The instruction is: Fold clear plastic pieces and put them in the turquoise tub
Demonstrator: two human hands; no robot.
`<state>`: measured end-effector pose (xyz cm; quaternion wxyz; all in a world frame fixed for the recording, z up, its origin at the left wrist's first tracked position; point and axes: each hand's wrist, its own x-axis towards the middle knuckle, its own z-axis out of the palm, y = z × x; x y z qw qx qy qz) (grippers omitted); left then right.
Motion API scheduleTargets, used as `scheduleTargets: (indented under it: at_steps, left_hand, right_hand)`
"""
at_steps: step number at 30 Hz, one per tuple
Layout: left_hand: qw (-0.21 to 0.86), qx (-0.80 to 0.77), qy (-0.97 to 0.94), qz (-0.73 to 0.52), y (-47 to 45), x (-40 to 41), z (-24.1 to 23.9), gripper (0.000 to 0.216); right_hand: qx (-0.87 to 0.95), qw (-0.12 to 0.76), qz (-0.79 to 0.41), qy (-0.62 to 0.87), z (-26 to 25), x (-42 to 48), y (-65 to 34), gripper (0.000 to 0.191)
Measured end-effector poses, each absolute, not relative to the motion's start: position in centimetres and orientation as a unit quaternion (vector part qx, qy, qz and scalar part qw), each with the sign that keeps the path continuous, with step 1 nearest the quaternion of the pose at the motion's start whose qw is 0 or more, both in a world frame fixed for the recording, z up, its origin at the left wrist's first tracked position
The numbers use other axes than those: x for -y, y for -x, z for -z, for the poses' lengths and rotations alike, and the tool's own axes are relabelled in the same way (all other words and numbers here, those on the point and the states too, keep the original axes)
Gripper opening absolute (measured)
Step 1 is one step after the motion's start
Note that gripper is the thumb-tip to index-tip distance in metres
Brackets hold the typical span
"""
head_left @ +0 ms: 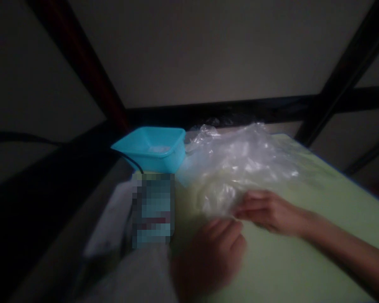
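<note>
A clear, crinkled plastic bag (219, 200) lies on the pale green tabletop (290, 261), just beyond my hands. My right hand (268, 210) comes in from the right, its fingers pressed together at the bag's near edge. Close beside it, at lower centre, my left hand (211, 254) is curled with its fingertips at the same edge. Both hands look closed on the plastic, though motion blur softens the fingertips. Behind them spreads a loose heap of clear plastic bags (246, 155).
A turquoise plastic basin (170, 162) stands at the back left with something pale inside. In front of it is a pixelated, boxy item (153, 210), with a dark cable (132, 160) nearby. White sheeting (110, 219) lies left. A wall (208, 54) with dark beams rises behind.
</note>
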<state>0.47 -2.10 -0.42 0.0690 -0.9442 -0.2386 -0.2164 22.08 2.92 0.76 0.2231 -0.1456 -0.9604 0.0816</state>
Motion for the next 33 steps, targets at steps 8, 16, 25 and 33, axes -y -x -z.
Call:
scheduleTargets:
  at_steps: [8, 16, 25, 33]
  left_hand:
    - [-0.013, 0.261, 0.919, 0.293, -0.4, 2.6, 0.0, 0.015]
    - [-0.281, 0.44, 0.736, 0.432, -0.7, 0.6, -0.9, 0.018]
    - [-0.336, 0.396, 0.79, 0.325, -0.8, 0.7, 0.8, 0.019]
    - [-0.171, 0.366, 0.901, 0.158, -0.6, 2.1, -0.6, 0.049]
  right_hand:
    - [0.958, 0.178, -0.166, 0.155, -1.3, -2.4, -21.8, 0.03]
    - [0.893, 0.164, -0.383, 0.167, -2.9, -1.3, -21.7, 0.028]
    - [0.772, -0.001, -0.635, 0.007, -3.3, -1.4, -22.5, 0.015]
    - [0.718, 0.274, -0.637, 0.06, -4.7, -1.6, -22.5, 0.014]
